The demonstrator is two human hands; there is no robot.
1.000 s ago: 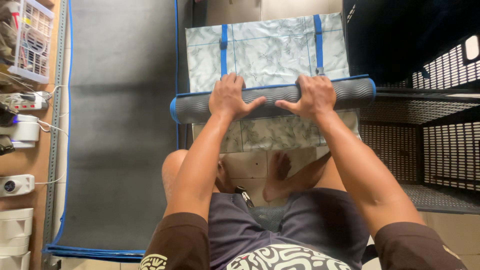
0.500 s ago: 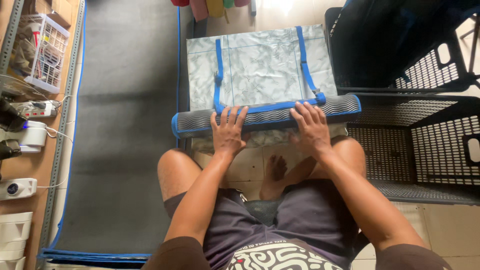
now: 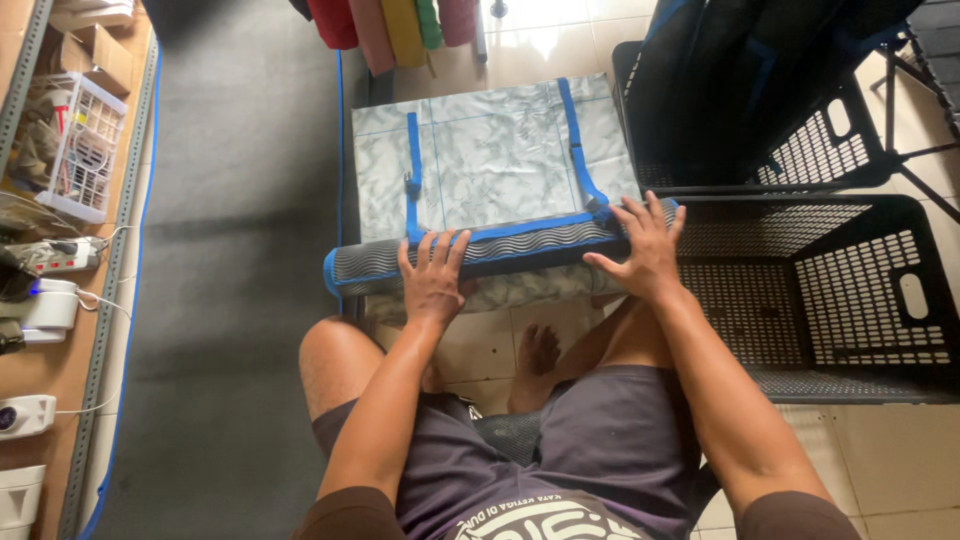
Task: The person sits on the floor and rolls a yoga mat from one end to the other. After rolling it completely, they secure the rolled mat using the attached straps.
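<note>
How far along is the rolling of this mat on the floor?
The near end of the marbled mat is already wound into a roll with blue edging. The left hand and right hand both press flat on top of that roll. A good stretch of mat, with its two blue straps, lies flat beyond the roll, not yet rolled.

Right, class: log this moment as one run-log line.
left hand: flat on rolled mat | right hand: flat on roll | mat: partly rolled, rest flat | black crate: beside
</note>
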